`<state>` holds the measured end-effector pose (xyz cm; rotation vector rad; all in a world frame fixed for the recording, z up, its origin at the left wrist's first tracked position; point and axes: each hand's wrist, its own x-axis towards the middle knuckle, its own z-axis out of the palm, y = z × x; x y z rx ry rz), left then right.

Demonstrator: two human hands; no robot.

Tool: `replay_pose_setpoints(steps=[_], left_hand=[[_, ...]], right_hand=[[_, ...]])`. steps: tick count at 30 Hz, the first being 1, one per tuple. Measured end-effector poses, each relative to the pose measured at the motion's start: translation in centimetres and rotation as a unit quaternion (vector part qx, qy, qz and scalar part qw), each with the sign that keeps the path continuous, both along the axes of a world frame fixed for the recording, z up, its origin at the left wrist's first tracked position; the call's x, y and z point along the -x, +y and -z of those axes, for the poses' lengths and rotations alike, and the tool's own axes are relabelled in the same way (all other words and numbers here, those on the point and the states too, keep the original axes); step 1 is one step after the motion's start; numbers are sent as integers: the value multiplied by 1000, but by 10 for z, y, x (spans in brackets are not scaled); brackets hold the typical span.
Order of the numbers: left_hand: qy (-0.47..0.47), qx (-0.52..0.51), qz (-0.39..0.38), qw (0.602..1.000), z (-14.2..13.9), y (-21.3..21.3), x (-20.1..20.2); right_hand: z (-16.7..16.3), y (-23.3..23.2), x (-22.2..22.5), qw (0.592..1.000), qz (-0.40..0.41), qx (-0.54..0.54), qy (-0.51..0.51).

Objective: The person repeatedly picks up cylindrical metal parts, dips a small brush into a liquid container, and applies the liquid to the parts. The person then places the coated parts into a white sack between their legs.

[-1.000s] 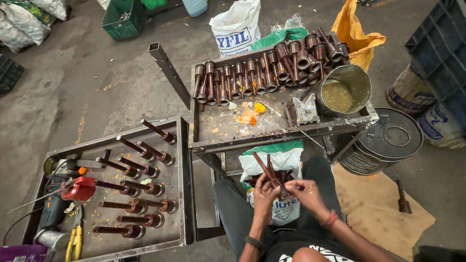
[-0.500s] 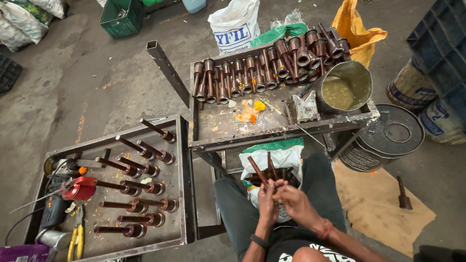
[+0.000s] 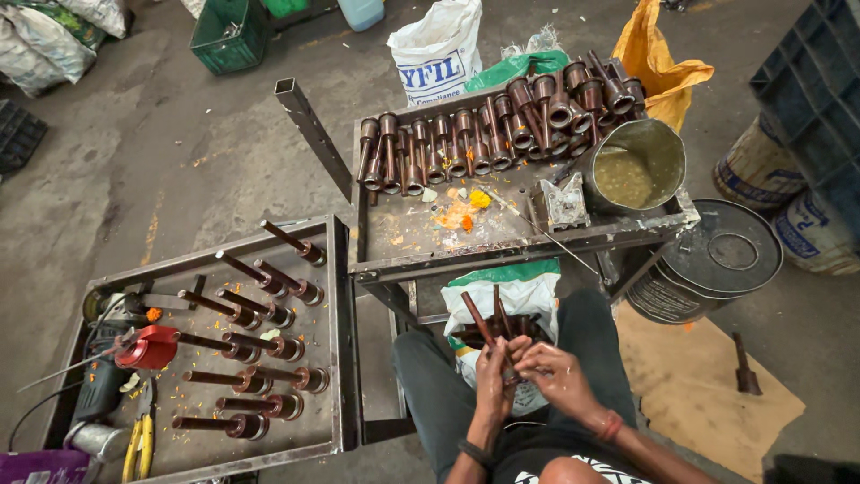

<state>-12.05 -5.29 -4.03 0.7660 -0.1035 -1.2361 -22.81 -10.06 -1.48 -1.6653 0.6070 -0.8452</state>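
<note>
My left grip (image 3: 492, 376) is closed around two brown metal rods (image 3: 486, 327) over my lap, at 6 o'clock from the desk (image 3: 502, 242). My right grip (image 3: 554, 375) pinches their low ends. The rods stick up loose, so I think one could slip into the white sack (image 3: 528, 291) below.

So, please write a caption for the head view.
Both hands hold brown rods over a sack, beside two benches.
</note>
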Motion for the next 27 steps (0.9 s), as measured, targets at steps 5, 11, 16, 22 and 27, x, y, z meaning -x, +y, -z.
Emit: replay_pose_setpoints(steps=[5, 11, 16, 22, 27], left_hand=[[-65, -9, 20, 998, 9, -1, 0], [-38, -6, 14, 999, 14, -2, 8], [13, 2, 2, 1000, 5, 1, 6], [-37, -2, -2, 999, 12, -2, 4], [-37, -5, -9, 999, 28, -2, 9]], right_hand=[[-11, -1, -1, 994, -74, 77, 5], [-13, 0, -2, 983, -53, 177, 20], [-3, -8, 2, 997, 1, 82, 12], [0, -5, 0, 999, -21, -11, 25], [10, -5, 3, 996, -46, 80, -1]])
